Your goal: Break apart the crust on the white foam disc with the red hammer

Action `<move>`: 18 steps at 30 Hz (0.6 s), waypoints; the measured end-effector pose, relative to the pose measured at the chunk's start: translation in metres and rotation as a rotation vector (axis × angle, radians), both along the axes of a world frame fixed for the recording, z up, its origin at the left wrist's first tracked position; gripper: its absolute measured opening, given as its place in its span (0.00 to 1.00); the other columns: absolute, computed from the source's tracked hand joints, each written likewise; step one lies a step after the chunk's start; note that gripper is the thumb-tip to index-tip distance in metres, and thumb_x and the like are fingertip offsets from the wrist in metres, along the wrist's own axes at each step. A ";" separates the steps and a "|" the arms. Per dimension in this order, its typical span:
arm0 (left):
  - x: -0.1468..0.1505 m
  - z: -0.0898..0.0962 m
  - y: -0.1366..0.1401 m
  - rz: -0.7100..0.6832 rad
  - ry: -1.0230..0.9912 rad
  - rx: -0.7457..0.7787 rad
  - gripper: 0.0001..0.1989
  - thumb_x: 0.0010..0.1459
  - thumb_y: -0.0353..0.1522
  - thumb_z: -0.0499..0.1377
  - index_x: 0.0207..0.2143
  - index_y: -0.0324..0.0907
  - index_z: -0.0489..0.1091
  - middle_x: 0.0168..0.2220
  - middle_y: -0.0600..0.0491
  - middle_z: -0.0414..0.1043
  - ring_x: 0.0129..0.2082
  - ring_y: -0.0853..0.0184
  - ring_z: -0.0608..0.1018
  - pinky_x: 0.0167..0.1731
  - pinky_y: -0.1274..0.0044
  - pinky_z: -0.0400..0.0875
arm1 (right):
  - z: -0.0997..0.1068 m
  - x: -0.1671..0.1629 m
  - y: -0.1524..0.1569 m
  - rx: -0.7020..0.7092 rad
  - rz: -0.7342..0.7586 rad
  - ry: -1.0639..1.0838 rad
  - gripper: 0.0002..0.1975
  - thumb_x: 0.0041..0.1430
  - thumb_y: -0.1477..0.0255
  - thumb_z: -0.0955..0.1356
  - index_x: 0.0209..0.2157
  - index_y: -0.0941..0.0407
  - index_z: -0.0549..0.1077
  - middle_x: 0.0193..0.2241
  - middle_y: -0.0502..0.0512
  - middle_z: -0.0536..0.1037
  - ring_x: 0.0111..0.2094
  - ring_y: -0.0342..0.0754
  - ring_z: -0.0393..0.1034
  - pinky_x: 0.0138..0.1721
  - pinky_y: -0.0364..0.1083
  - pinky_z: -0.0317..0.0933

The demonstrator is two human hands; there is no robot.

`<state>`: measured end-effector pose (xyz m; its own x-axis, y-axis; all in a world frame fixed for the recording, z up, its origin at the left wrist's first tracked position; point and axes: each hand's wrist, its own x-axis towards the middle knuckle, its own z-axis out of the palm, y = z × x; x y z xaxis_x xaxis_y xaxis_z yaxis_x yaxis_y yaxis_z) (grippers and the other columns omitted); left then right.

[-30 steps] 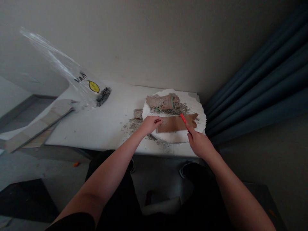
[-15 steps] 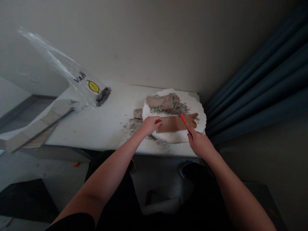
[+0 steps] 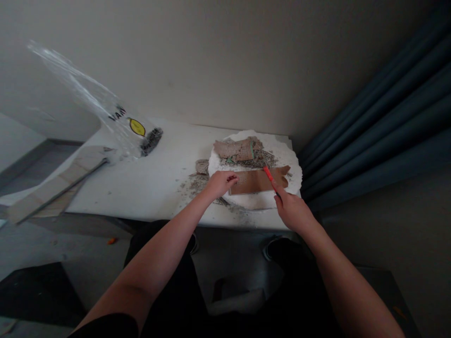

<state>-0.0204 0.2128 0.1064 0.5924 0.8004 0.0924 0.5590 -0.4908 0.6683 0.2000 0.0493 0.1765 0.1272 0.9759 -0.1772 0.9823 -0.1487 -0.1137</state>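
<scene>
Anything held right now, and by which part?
Right hand: red tool, held by its near end. Left hand: at the left end of the brown strip; can't tell whether it grips it.

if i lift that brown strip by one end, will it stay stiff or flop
The brown strip will probably bend rather than hold straight, as it looks thin and its right end looks wavy. It is likely light too, given that thinness. Lying broad side down on the white ragged-edged base, it seems unlikely to roll.
</scene>
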 end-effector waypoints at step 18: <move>0.001 -0.003 0.000 -0.003 0.004 0.018 0.08 0.59 0.35 0.57 0.34 0.43 0.76 0.34 0.51 0.78 0.32 0.68 0.76 0.35 0.75 0.67 | 0.001 -0.002 0.000 -0.016 -0.005 -0.003 0.29 0.71 0.69 0.57 0.71 0.55 0.49 0.42 0.64 0.81 0.40 0.57 0.76 0.41 0.50 0.63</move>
